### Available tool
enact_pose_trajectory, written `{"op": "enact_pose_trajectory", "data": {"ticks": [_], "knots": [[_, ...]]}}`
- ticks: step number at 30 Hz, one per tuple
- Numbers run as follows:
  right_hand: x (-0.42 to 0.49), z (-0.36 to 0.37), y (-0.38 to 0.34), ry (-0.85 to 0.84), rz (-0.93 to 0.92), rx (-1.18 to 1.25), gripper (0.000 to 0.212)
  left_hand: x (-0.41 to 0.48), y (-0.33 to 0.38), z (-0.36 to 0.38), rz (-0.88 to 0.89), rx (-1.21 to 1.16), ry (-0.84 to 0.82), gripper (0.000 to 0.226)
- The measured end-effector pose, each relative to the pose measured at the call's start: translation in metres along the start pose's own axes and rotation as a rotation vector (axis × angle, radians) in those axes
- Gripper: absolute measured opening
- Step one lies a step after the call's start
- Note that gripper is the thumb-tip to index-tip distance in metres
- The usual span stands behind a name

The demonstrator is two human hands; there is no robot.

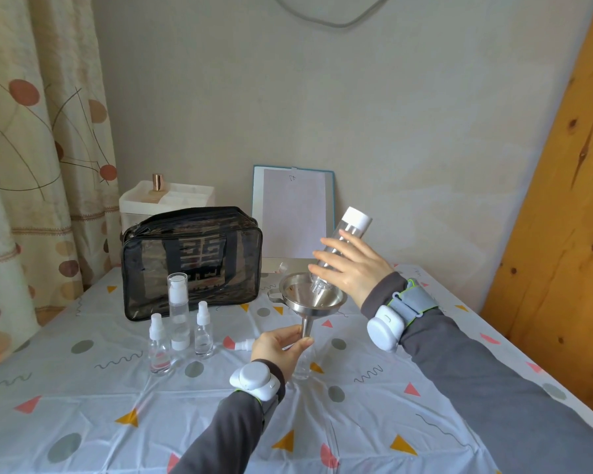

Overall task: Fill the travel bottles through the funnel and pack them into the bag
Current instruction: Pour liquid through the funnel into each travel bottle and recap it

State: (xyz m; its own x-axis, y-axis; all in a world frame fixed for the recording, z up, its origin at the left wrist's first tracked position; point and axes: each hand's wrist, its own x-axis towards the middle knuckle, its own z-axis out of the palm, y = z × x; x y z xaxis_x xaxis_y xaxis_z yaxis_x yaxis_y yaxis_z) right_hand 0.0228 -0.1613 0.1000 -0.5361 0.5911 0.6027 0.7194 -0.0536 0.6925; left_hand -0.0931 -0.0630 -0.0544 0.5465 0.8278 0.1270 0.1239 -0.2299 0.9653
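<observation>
Left hand [278, 347] pinches the spout of a steel funnel [314, 297] between thumb and fingertips, steadying it over a small clear travel bottle [302, 366] that stands on the tabletop [356, 422], its neck hidden by the fingers. Right hand [353, 268] wraps around the middle of a large clear bottle [348, 234], tipped neck-down into the funnel's bowl. Three capped travel bottles [178, 316] stand at 9 o'clock from the funnel, a loose spray cap [242, 344] lies just beside the left hand, and the dark see-through bag [192, 265] stands upright at 11 o'clock. The small bottles look light, rigid and smooth, so they would probably tip easily and turn slippery when wet. They are best gripped around the body, not by the pump head. The funnel appears stiff and top-heavy, and its stem seems the surest hold.
</observation>
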Motion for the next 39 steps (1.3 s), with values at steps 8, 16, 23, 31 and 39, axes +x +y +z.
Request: {"op": "enact_pose_trajectory", "data": {"ticks": [8,16,23,31,39], "knots": [[-0.002,-0.002,0.001,0.008,-0.004,0.002,0.042,-0.001,0.0,-0.001,0.002,0.009,0.0,0.039],[-0.003,-0.005,0.007,0.039,0.039,0.0,0.04,-0.001,0.003,0.001,0.008,0.0,0.0,0.037],[-0.012,0.002,0.006,0.047,0.119,-0.006,0.044,-0.003,0.003,0.001,0.012,-0.001,0.016,0.034],[-0.036,0.017,0.005,-0.198,0.815,0.578,0.05,-0.004,0.004,0.0,0.003,0.003,0.013,0.036],[-0.086,0.053,-0.013,-0.26,1.455,0.831,0.057,-0.006,0.006,0.0,-0.009,-0.016,-0.004,0.035]]}}
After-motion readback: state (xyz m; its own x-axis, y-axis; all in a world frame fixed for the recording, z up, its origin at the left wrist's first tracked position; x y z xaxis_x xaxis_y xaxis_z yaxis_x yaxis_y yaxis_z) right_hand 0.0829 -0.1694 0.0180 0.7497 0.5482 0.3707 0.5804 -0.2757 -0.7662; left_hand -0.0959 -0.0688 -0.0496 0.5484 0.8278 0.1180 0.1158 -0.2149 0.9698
